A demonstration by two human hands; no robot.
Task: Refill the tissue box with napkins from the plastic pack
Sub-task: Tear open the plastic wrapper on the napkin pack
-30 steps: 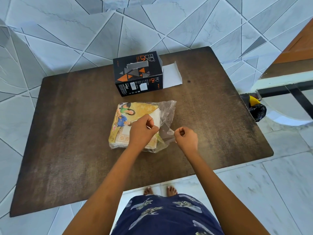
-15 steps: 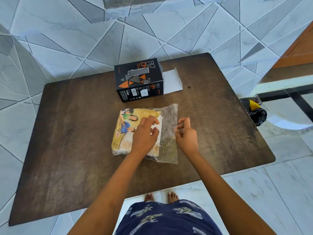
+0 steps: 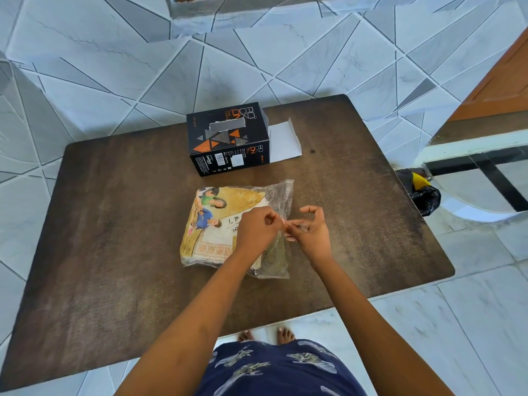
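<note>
A dark wooden table (image 3: 114, 224) fills most of the view, standing on a pale tiled floor (image 3: 85, 67). The pack (image 3: 225, 227) lies flat near the table's middle: clear plastic over a stack of napkins, with a printed picture on its left half and loose, crinkled film along its right edge. Just beyond the pack, apart from it, stands the box (image 3: 228, 138), black with orange and grey triangles and a torn slot in its top face. The box's white end flap (image 3: 284, 142) hangs open on the side right of it, lying on the table.

Over the pack's right edge the two hands meet. The left hand (image 3: 258, 228) is curled, thumb and forefinger pinching the loose film. The right hand (image 3: 310, 227) pinches the same film from the other side, its remaining fingers arched and spread above. The fingertips of both hands nearly touch.
</note>
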